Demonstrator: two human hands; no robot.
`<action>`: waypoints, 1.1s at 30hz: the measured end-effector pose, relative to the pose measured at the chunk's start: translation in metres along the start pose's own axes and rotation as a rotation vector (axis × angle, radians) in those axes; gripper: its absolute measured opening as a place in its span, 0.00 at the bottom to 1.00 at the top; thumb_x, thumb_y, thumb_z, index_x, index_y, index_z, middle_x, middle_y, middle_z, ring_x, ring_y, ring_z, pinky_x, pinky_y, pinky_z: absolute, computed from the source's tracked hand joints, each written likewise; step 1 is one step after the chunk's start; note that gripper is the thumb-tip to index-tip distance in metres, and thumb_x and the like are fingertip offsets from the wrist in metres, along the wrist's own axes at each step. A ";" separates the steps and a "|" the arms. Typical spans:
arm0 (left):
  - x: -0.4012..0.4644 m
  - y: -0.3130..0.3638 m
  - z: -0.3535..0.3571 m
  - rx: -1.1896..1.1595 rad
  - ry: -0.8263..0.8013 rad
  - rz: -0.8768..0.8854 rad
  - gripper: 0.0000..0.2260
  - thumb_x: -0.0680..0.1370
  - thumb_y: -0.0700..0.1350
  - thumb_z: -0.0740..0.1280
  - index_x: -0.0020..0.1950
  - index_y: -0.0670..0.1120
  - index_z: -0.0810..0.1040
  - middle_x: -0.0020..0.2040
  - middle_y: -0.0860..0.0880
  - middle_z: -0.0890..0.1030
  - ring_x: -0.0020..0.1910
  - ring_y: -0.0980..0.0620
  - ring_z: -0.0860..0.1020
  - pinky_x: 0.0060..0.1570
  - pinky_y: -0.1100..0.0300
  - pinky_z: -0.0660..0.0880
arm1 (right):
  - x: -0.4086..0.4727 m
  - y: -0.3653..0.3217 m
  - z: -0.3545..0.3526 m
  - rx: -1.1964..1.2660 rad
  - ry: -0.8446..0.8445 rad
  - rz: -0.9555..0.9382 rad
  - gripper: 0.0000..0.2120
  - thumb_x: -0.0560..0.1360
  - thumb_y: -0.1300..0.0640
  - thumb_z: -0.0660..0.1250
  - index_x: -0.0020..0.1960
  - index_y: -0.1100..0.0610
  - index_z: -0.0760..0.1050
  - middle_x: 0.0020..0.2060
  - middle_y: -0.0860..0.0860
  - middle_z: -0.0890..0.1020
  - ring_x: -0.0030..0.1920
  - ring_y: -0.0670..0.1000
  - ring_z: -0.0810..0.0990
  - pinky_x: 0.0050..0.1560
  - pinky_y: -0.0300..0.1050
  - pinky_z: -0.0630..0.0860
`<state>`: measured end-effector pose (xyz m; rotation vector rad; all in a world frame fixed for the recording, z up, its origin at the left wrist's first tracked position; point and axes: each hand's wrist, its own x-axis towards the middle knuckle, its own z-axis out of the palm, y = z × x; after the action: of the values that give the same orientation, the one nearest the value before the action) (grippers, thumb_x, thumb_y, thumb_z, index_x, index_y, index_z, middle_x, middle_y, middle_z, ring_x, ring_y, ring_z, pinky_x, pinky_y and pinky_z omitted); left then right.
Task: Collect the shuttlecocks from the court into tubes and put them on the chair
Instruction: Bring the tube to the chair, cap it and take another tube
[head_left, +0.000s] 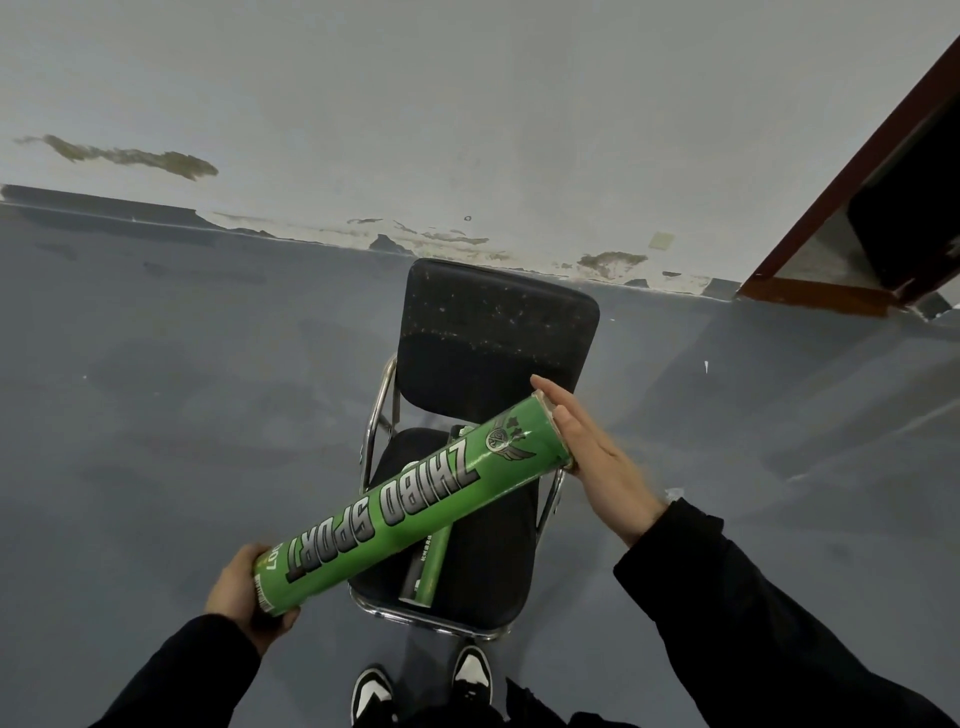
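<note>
Right now the green tube (415, 501) hangs slantwise over the chair (493, 332) seat, probably lined up for setting down. Left hand (244, 597) fingers curl round its near end; right hand (597, 457) fingers lie straight and together, palm capping the far end. Glossy cardboard cylinder. Under it, a second tube (428, 569) lies on the black padded seat, chrome frame.

Seat (478, 561) partly taken by tube (428, 566), bare cushion to right; backrest (498, 332) behind.
</note>
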<state>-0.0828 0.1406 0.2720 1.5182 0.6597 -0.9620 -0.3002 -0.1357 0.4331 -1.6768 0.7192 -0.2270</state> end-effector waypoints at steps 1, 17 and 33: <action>-0.003 0.000 -0.002 0.003 0.012 -0.003 0.09 0.80 0.49 0.61 0.40 0.50 0.73 0.23 0.49 0.75 0.30 0.47 0.74 0.25 0.61 0.73 | -0.001 0.000 -0.001 -0.027 -0.070 0.014 0.22 0.81 0.34 0.49 0.74 0.30 0.58 0.70 0.31 0.66 0.73 0.39 0.67 0.71 0.36 0.67; -0.017 0.037 -0.011 -0.110 -0.224 0.029 0.12 0.82 0.50 0.60 0.43 0.45 0.75 0.30 0.45 0.81 0.26 0.45 0.80 0.35 0.52 0.78 | -0.019 0.013 0.006 -0.030 0.056 -0.308 0.21 0.73 0.59 0.56 0.63 0.46 0.73 0.61 0.46 0.77 0.61 0.53 0.78 0.55 0.52 0.79; -0.025 0.100 -0.019 -0.032 -0.404 0.816 0.16 0.83 0.45 0.55 0.57 0.38 0.79 0.53 0.43 0.83 0.48 0.51 0.83 0.47 0.64 0.79 | -0.008 0.040 0.008 0.715 0.153 0.472 0.23 0.79 0.38 0.61 0.69 0.49 0.73 0.61 0.59 0.83 0.59 0.63 0.84 0.60 0.64 0.79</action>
<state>-0.0073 0.1438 0.3450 1.3231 -0.2378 -0.5788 -0.3158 -0.1279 0.3956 -0.7916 0.9844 -0.2401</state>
